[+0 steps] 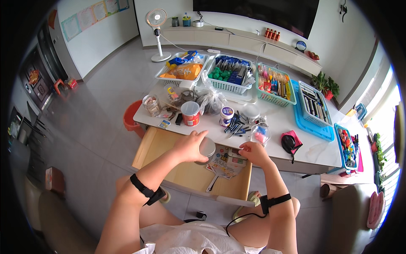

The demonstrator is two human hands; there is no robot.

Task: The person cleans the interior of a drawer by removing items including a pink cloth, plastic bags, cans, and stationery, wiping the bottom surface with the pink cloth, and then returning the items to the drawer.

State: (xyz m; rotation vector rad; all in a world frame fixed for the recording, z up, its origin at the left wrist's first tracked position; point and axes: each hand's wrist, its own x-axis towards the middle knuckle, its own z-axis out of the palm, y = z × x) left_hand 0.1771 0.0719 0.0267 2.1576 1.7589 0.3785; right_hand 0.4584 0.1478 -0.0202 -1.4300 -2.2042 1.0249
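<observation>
My left hand (pixel 190 146) is over the open drawer (pixel 158 148), its fingers and thumb wrapped round the side of a round container with a grey lid (pixel 207 147). My right hand (pixel 254 153) is at the drawer's right end with thumb and fingers curled together. Whether anything small is between them, I cannot make out. Just beyond it on the table lies a clear container with pink and blue pieces (pixel 261 134). Inside the drawer are a printed paper fan (pixel 224 165) and a small pale case (pixel 237 157).
On the white table (pixel 270 148) stand a red tub (pixel 190 114), a purple-lidded jar (pixel 226 116), scattered dark pens (pixel 237 127), a glass jar (pixel 151 106) and a pink-and-black pouch (pixel 291 143). Filled baskets (pixel 277 99) line the far side. A red bin (pixel 133 118) is at the left.
</observation>
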